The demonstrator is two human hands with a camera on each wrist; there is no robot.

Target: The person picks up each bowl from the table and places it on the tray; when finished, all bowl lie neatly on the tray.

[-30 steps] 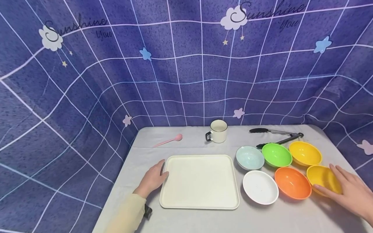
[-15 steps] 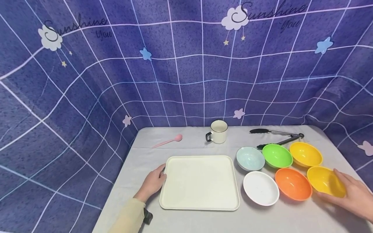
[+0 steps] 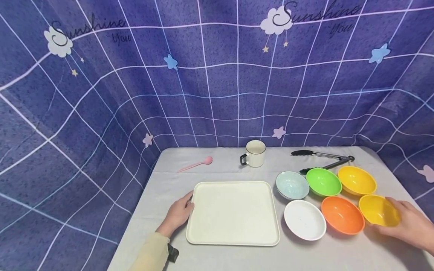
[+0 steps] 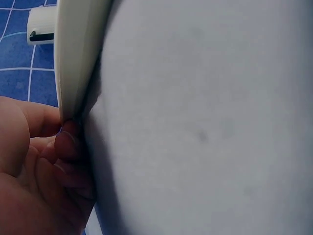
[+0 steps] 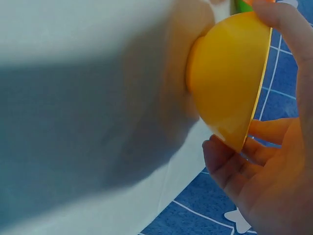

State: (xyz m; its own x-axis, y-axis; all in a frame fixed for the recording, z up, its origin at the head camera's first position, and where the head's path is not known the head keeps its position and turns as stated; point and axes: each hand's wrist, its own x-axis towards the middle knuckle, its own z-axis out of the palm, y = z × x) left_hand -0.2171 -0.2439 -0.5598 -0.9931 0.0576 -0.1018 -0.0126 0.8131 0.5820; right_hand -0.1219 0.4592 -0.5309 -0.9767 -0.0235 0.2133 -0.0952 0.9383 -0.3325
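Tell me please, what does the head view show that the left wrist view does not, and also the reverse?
Only the head view: the right hand holding a yellow bowl, five other bowls, the pink spoon and the tongs.

Only the left wrist view: a low close-up of the tray's outer wall, with curled fingers at its edge.

Both: the left hand, the tray, the mug and the blue backdrop.

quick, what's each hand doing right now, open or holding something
Left hand: holding the left edge of the tray, pinched in its fingers.
Right hand: holding the nearer yellow bowl by its rim.
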